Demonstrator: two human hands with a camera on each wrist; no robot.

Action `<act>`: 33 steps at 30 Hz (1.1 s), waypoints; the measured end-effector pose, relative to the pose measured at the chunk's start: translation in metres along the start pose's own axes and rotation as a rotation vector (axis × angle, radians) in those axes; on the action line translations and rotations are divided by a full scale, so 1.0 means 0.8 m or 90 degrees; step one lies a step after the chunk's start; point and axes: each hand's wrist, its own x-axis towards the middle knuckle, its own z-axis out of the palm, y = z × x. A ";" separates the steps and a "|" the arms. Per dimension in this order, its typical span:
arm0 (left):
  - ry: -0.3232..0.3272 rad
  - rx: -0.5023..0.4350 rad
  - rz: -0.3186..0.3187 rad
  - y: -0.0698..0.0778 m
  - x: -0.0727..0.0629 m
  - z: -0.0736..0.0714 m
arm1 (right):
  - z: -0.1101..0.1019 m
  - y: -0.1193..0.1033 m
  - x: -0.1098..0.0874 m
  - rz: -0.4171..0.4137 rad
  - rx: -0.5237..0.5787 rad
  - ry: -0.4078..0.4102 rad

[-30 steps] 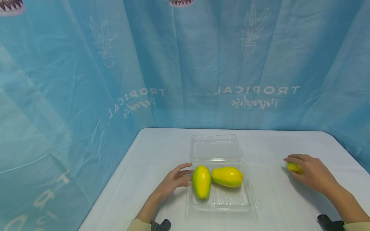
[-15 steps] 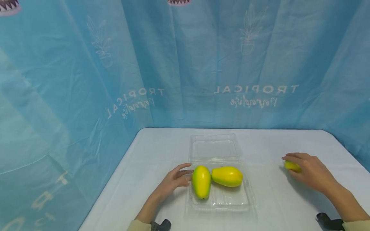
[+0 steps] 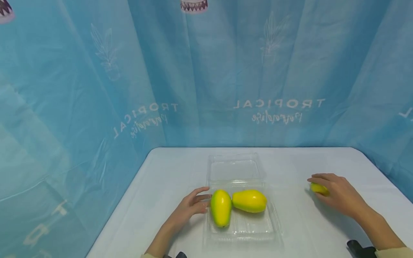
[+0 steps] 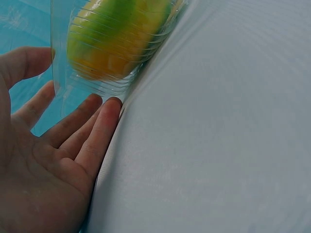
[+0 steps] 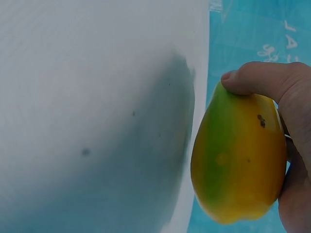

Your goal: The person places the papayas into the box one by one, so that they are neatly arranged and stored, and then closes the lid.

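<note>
On the table, an opened clear plastic clamshell box (image 3: 255, 229) holds two yellow-green papayas: an upright-lying one (image 3: 221, 208) at the left and a crosswise one (image 3: 250, 201) beside it. My left hand (image 3: 190, 206) is at the box's left side, fingers spread and relaxed. In the left wrist view its thumb meets the clear rim and its fingertips lie by the ribbed wall. My right hand (image 3: 338, 195) grips another papaya (image 5: 238, 160) at the right of the table, thumb over its narrow end. In the head view that hand covers most of the fruit.
The box's lid (image 3: 235, 168) lies folded back toward the table's far edge. White cloth covers the table (image 3: 180, 168), and a blue printed curtain (image 3: 209, 89) hangs behind and at the sides.
The head view has shifted a little, so everything appears further left and lower. My right hand and its papaya have come slightly nearer the box. The left hand keeps its place.
</note>
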 end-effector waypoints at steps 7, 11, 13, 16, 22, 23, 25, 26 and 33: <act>-0.003 0.007 0.005 0.001 0.002 0.001 | -0.002 -0.001 -0.001 -0.003 0.008 0.006; -0.004 0.002 0.005 -0.001 0.001 0.000 | 0.001 -0.005 -0.001 0.002 0.015 -0.010; -0.004 -0.001 0.008 -0.001 0.000 -0.001 | 0.002 -0.007 -0.001 -0.004 0.015 -0.010; -0.004 -0.001 0.007 0.000 0.000 -0.001 | 0.002 -0.009 0.001 -0.020 0.008 0.012; -0.002 0.001 0.008 0.001 0.002 -0.001 | -0.002 -0.015 0.004 -0.051 0.001 0.029; -0.004 0.000 0.012 0.000 0.002 -0.001 | -0.003 -0.016 0.005 -0.055 0.000 0.031; -0.005 -0.001 0.016 -0.001 0.002 -0.002 | -0.004 -0.018 0.005 -0.063 -0.002 0.036; -0.005 0.000 0.018 -0.002 0.002 -0.002 | -0.004 -0.020 0.005 -0.069 -0.002 0.039; -0.004 0.001 0.009 -0.001 0.001 -0.001 | -0.011 -0.027 0.008 -0.117 -0.003 0.067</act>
